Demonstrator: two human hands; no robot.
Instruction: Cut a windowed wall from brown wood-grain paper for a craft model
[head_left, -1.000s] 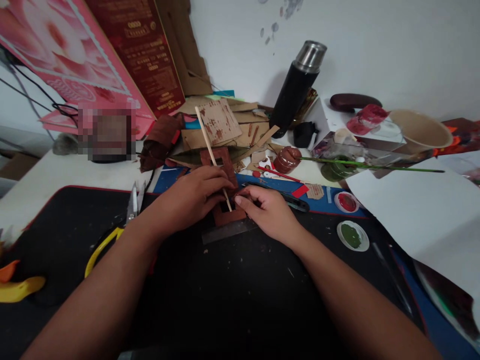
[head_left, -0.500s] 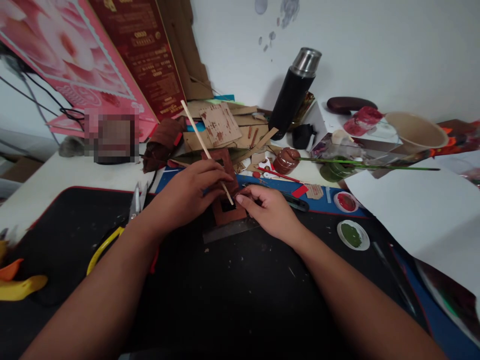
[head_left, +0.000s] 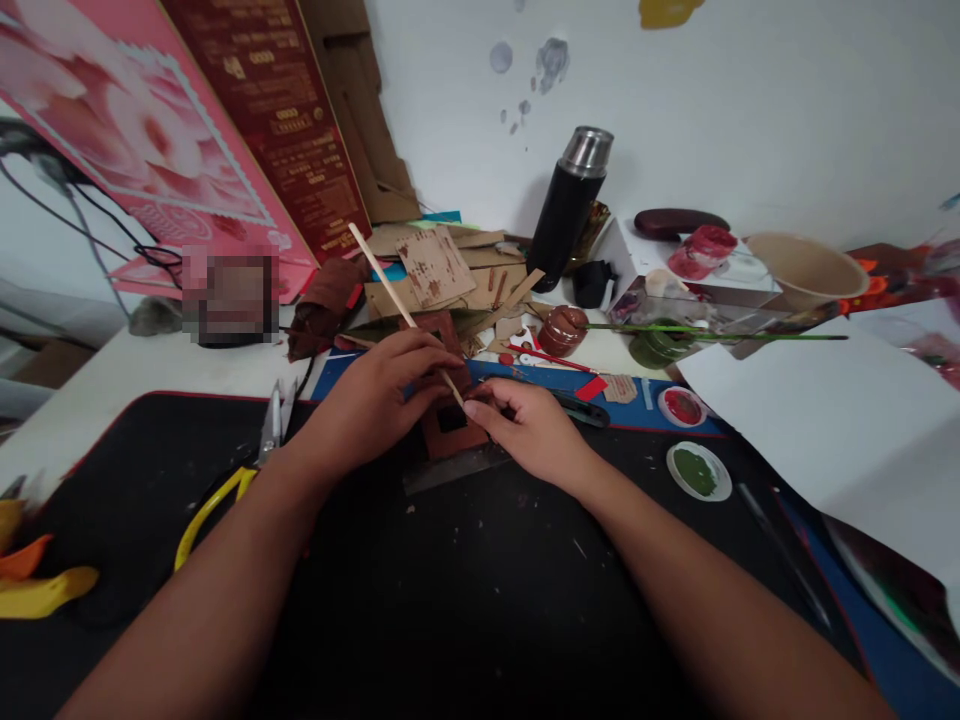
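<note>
My left hand is closed on a thin pale wooden stick, which slants up and to the left from between its fingers. The stick's lower end meets the thumb of my right hand. That hand is closed in a pinch over the right side of a flat brown frame-like piece with a dark rectangular opening. What its fingertips hold is hidden. A clear strip lies under the near edge of the brown piece, on the black mat.
Yellow-handled scissors lie beside my left forearm. Right of my hands are a utility knife, a lid of red paint and a lid of green paint. Behind stand a brown paint jar, cardboard scraps and a black thermos.
The view has shifted slightly. My right thumb has come against the stick's lower end, where a small gap showed before. My left hand keeps its hold on the stick.
</note>
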